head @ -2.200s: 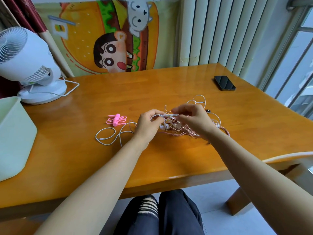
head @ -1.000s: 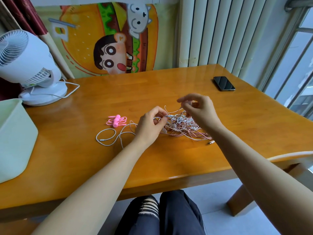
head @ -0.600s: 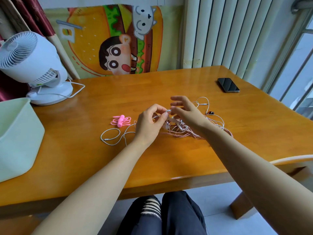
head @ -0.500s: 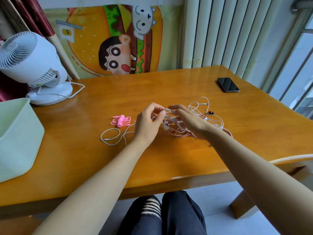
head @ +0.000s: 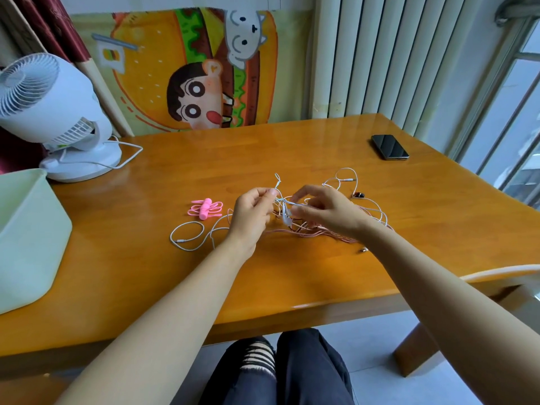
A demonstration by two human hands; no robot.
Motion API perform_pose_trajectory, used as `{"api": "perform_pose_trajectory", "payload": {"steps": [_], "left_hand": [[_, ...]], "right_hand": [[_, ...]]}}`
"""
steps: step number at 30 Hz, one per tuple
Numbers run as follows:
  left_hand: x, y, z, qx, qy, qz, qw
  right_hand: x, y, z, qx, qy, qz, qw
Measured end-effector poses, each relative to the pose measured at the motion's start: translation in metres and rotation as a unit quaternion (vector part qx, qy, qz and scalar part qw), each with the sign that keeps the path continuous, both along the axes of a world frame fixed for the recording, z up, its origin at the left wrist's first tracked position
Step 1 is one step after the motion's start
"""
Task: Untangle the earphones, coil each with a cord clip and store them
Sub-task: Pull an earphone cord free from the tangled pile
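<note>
The tangle of earphones [head: 304, 229] lies mid-counter [head: 263, 147], with white and pinkish cords interlaced. A white cord [head: 277, 182] is pinched between the thumb and fingertips of the left hand [head: 251, 213], and a small loop stands above them. The same strand appears to be nipped at the knot by the right hand [head: 328, 213], whose other fingers are loosely curled. The step is probably best done by feeding slack into the knot rather than pulling it taut, with one strand traced out at a time. The pink cord clips [head: 206, 209] lie untouched just left of the left hand.
</note>
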State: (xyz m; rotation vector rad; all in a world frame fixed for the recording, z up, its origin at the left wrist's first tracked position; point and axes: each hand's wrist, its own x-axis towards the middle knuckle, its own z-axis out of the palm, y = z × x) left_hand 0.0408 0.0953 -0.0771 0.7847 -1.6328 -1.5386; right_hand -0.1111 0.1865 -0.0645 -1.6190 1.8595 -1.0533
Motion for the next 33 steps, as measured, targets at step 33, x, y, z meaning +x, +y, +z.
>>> {"api": "perform_pose_trajectory", "payload": {"steps": [33], "left_hand": [[-0.003, -0.001, 0.0, -0.257, -0.122, 0.124, 0.95]], "right_hand": [[0.009, -0.002, 0.005, -0.038, -0.122, 0.015, 0.992]]}}
